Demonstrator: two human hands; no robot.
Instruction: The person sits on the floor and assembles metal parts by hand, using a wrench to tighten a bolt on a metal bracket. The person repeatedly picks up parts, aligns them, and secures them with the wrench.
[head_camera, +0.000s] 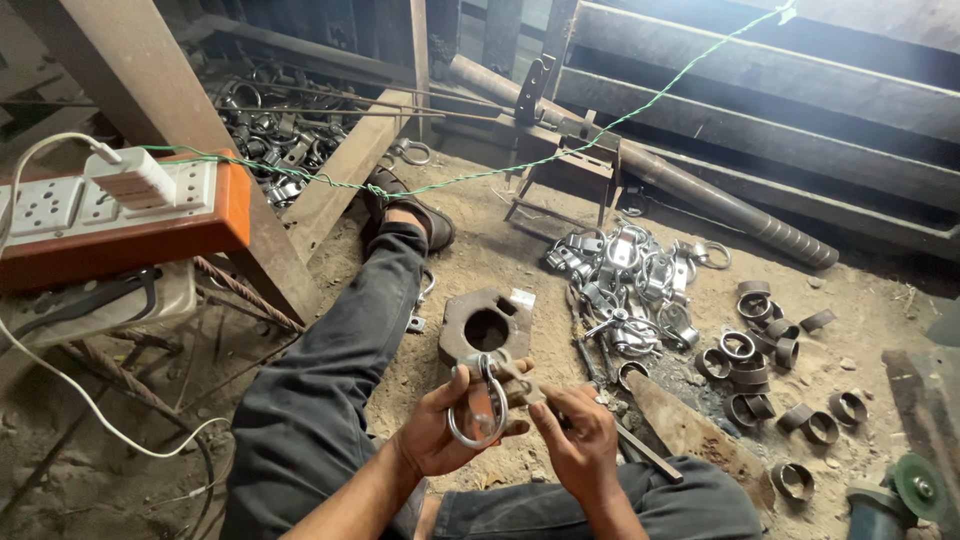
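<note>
My left hand (445, 425) grips a shiny metal clamp ring (480, 405), its round loop hanging below the fingers. My right hand (578, 440) pinches a small part at the ring's top, by its bolt end. Just beyond the hands a rusty block with a round hole (487, 325) lies on the dirt floor. My outstretched leg in dark trousers (340, 350) runs to the left of it. A thin metal rod (648, 455) lies under the right hand.
A heap of finished shiny clamps (625, 275) lies ahead right, short rusty pipe rings (765, 360) beside it. An orange socket box (110, 215) with a white plug stands left. A green wire (560, 150) crosses overhead. An angle grinder (905, 495) sits bottom right, steel beams (760, 70) behind.
</note>
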